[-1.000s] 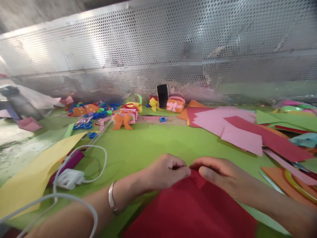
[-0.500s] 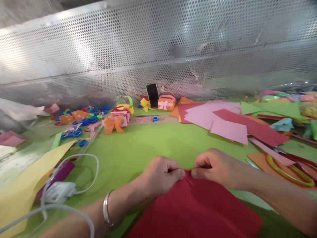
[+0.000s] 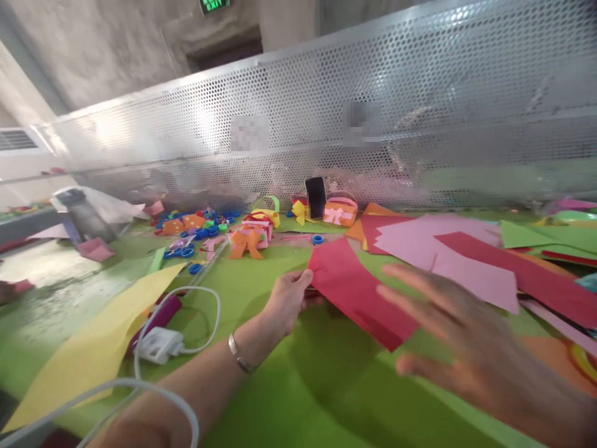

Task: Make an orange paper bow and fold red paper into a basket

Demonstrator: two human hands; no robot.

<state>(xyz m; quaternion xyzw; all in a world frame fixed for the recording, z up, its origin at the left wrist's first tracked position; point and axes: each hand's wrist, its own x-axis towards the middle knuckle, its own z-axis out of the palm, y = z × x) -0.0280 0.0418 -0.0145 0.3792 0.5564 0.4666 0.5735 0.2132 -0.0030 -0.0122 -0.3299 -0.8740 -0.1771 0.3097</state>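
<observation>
My left hand (image 3: 288, 300) pinches the near left corner of a red paper sheet (image 3: 359, 292) and holds it up off the green table cover (image 3: 289, 398). The sheet slants away to the right, above the table. My right hand (image 3: 461, 348) is blurred by motion, low at the right, with fingers spread and nothing in them. It is just right of the red sheet and does not hold it. A silver bracelet (image 3: 237, 354) sits on my left wrist.
Pink, red, green and orange paper sheets (image 3: 466, 255) lie at the right. Small paper baskets and bows (image 3: 254, 230), blue rings (image 3: 196, 233) and a propped phone (image 3: 316, 197) stand at the back by a perforated metal screen (image 3: 326, 143). A yellow sheet (image 3: 97, 348), white charger (image 3: 158, 344) and cable lie left.
Both hands were pinching the red sheet's far edge on the table. Now my right hand has let go and opened, and my left hand has lifted the sheet up and away. The camera tilted upward.
</observation>
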